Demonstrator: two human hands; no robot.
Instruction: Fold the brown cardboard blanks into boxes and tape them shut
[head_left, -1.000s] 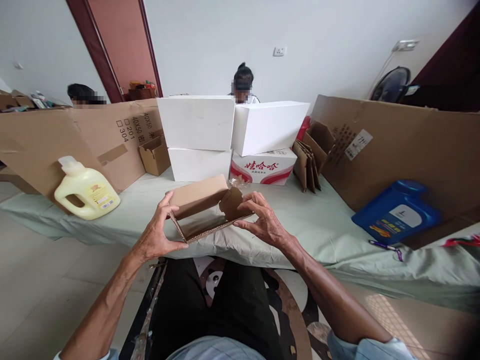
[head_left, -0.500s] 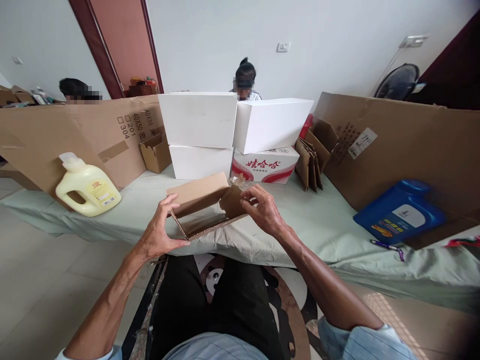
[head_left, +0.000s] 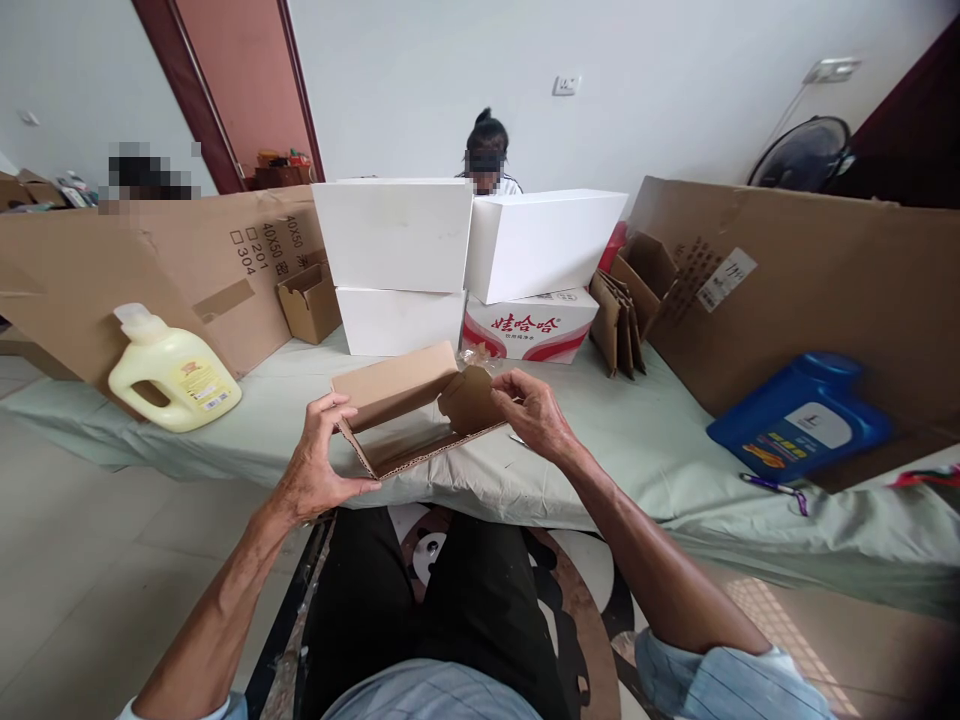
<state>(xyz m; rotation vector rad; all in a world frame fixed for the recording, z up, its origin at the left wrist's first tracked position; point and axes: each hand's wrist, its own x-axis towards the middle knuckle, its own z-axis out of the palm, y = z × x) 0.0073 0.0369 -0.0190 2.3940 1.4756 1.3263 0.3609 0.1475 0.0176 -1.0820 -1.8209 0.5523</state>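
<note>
A small brown cardboard box [head_left: 397, 388] lies on its side near the table's front edge, its walls spread into a frame with the cloth visible through it. My left hand [head_left: 324, 455] grips its left end, thumb under the lower corner and fingers on the upper edge. At the right end, my right hand [head_left: 529, 408] pinches the end flap [head_left: 471, 402] with curled fingers. The flap stands out from the box opening. Just behind the flap sits a crumpled piece of clear plastic [head_left: 478, 354].
White boxes [head_left: 394, 238] and a red-and-white carton [head_left: 529, 328] stack behind. Folded cardboard pieces [head_left: 619, 322] lean right of them. A yellow jug [head_left: 176, 375] stands left; a blue bottle [head_left: 799, 420] and a pen [head_left: 772, 487] lie right. Large cardboard panels flank the table. Two people sit beyond.
My right hand has moved slightly right with the end flap, which now opens outward more. My left hand keeps its hold on the box's left end.
</note>
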